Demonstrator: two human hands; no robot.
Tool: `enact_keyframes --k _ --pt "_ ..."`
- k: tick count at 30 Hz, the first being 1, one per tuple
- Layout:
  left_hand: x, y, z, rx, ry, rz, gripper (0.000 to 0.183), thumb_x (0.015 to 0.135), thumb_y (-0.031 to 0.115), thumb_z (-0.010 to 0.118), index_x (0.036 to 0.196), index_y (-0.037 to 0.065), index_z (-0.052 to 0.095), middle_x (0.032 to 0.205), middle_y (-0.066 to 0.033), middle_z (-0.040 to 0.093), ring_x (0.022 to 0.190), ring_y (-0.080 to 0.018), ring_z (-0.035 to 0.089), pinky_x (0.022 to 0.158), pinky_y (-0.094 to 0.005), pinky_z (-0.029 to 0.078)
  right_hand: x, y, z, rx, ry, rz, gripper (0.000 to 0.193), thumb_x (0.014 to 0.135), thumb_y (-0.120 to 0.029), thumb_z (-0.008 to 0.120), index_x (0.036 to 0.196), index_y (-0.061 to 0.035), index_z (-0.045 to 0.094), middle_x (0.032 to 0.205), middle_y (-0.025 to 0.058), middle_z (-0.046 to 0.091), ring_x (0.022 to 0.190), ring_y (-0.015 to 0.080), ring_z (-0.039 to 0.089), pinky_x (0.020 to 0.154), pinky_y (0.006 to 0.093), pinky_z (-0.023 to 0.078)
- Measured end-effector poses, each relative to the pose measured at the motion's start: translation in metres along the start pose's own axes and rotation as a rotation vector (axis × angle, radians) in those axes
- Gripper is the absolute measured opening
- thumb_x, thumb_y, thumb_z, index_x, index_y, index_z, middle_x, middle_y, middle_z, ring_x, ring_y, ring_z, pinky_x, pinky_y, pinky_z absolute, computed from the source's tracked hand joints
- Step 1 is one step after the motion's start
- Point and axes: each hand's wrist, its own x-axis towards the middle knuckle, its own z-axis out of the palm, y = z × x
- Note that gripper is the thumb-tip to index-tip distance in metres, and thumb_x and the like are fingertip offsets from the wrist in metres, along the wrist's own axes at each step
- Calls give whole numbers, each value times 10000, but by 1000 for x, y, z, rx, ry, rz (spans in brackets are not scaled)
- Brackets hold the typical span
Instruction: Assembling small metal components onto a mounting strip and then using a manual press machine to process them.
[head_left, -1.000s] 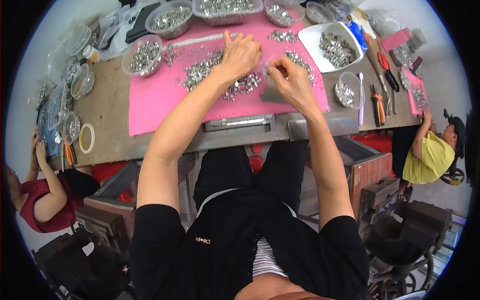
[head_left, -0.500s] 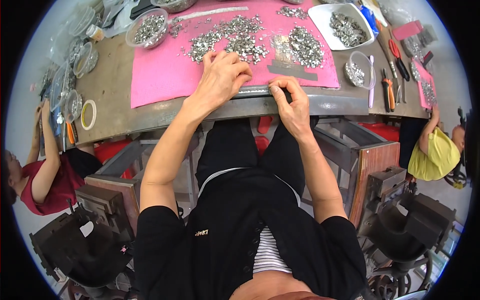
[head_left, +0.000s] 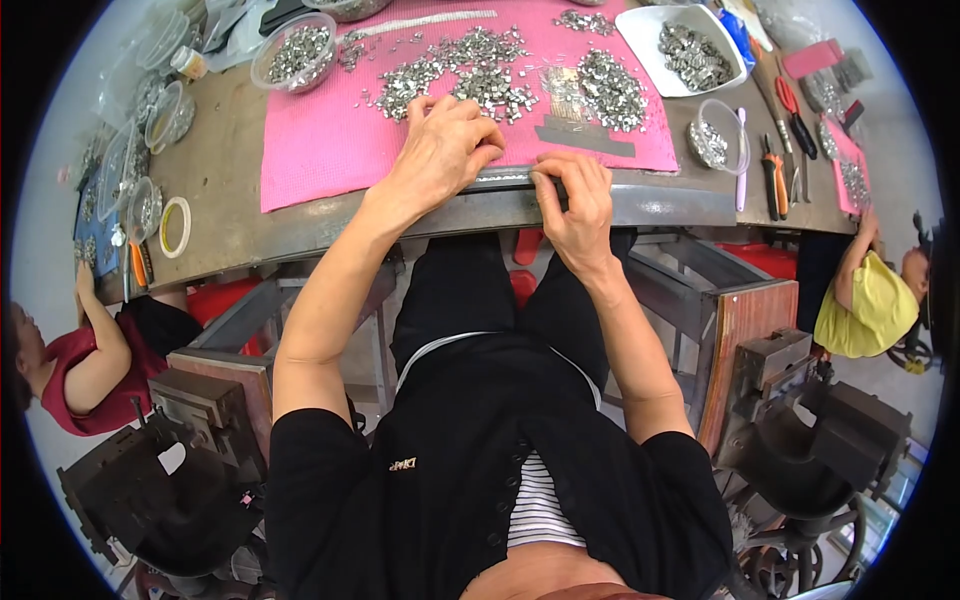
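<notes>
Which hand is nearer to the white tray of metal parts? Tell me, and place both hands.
Right. The right hand rests at the table's near edge, below and left of the white tray. The left hand lies farther left, on the pink mat.

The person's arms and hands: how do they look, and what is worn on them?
Both forearms are bare. Short black sleeves end above the elbows. The left hand and right hand wear no gloves; no ring, watch or bracelet shows.

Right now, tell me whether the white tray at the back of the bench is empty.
No: the white tray holds a pile of small silvery metal pieces, beside the pink mat.
</notes>
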Motion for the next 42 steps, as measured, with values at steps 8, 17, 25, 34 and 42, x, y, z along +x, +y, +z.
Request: enact_keyframes --k 8,17,25,34,42 --pt "-1 16 0 -375 90 -120 66 900 56 665 941 25 623 891 -130 651 841 -317 605 791 -419 469 -4 7 -9 237 -17 208 91 968 -72 645 1022 -29 706 1001 86 736 923 240 692 867 355 499" --pt "-7 23 4 -245 263 -89 75 949 22 639 1016 -12 634 900 -115 657 823 -206 638 748 -333 511 -8 13 -12 440 -39 422 178 1055 -119 581 1102 2 702 1051 31 729 971 93 629 887 242 474" --pt "-13 44 8 -502 99 -248 61 954 7 622 1010 -16 609 896 -120 648 807 -223 630 743 -345 508 -7 10 -11 408 10 394 129 1015 -98 621 1047 -14 714 974 55 717 866 133 639 796 274 494" --pt "-14 44 26 -317 183 -32 113 888 -18 665 980 1 603 896 -126 602 858 -304 591 771 -392 475 -8 13 -9 387 35 357 117 1003 -89 633 1047 -17 714 968 63 713 851 147 644 773 278 501" --pt "-14 46 22 -143 207 75 146 849 7 695 967 15 609 910 -132 605 882 -331 583 774 -424 493 -3 10 -11 337 31 319 117 999 -53 621 1054 3 707 998 67 722 907 132 655 820 274 507"
